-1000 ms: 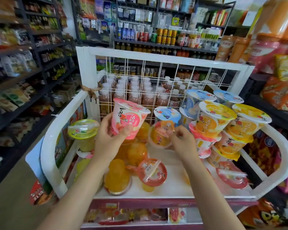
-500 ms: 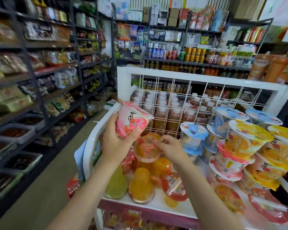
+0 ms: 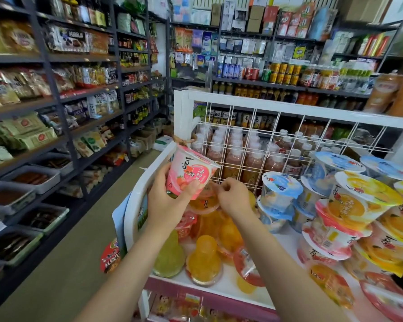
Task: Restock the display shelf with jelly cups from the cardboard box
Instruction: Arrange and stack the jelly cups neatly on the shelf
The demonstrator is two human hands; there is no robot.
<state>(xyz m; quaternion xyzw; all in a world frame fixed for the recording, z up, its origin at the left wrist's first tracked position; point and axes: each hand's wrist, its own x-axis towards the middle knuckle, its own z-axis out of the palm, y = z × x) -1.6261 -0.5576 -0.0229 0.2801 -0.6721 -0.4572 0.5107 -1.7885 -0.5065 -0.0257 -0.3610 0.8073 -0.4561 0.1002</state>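
Observation:
My left hand [image 3: 166,203] grips a pink strawberry jelly cup [image 3: 191,174] above the left end of the white display shelf [image 3: 135,198]. My right hand [image 3: 233,197] pinches the rim of a small orange jelly cup [image 3: 205,203] that rests on top of a pile of orange and yellow jelly cups [image 3: 204,259]. Stacked big cups with blue, yellow and pink lids [image 3: 335,205] fill the shelf's right side. The cardboard box is not in view.
A white wire grid [image 3: 277,140] backs the shelf, with bottled drinks [image 3: 235,154] behind it. Dark store racks of snacks [image 3: 44,108] line the left side of the aisle floor [image 3: 63,270]. More drink shelves [image 3: 289,75] stand at the back.
The camera view has swung left. My left hand has lifted the pink cup a little. My right hand has brought the small orange cup down onto the pile.

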